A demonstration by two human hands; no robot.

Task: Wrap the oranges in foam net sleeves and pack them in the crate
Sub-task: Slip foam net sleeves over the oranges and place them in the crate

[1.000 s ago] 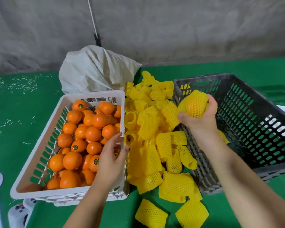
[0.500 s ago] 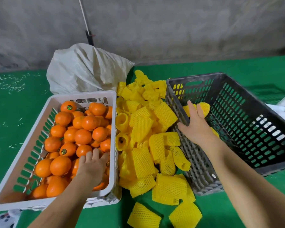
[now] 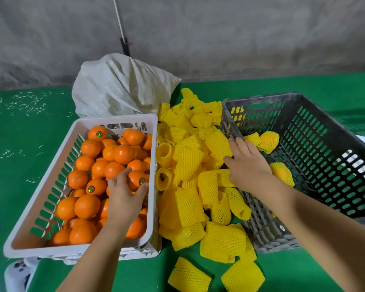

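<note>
Orange round fruit (image 3: pixel 136 179) sits under the curled fingers of the left hand (image 3: pixel 124 199), which grasps it inside the white slotted plastic basket (image 3: pixel 51 175) of loose oranges. Just beside the basket, the right hand (image 3: pixel 248 167) lies with relaxed fingers on the heap of yellow foam net sleeves (image 3: pixel 190 165), holding nothing. Wrapped oranges (image 3: pixel 269 141) rest in the dark grey slotted plastic crate (image 3: pixel 325 127).

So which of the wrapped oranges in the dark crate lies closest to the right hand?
The wrapped orange at the crate's near wall, right beside the right hand; the other two lie farther back.
</note>
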